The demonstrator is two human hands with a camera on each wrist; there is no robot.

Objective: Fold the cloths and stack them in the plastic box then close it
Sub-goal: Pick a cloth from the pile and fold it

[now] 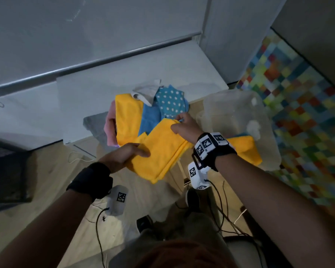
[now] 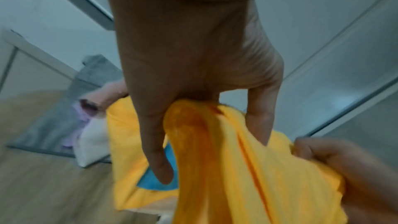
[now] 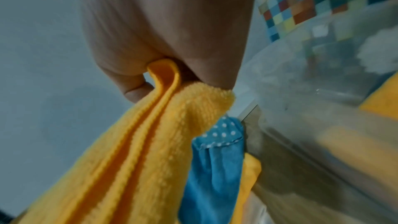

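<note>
Left grip [image 1: 124, 154]: grasping near edge of yellow cloth [image 1: 161, 149].
Right grip [image 1: 184, 126]: pinching its far corner.
Cloth: held above floor, between cloth pile [image 1: 143, 113] and plastic box [image 1: 240, 105].

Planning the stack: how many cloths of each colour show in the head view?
Yellow cloths: 3
Blue cloths: 2
Pink cloth: 1
Pale grey cloth: 1
Dark grey cloth: 1
Total: 8; the pile may hide more.
</note>
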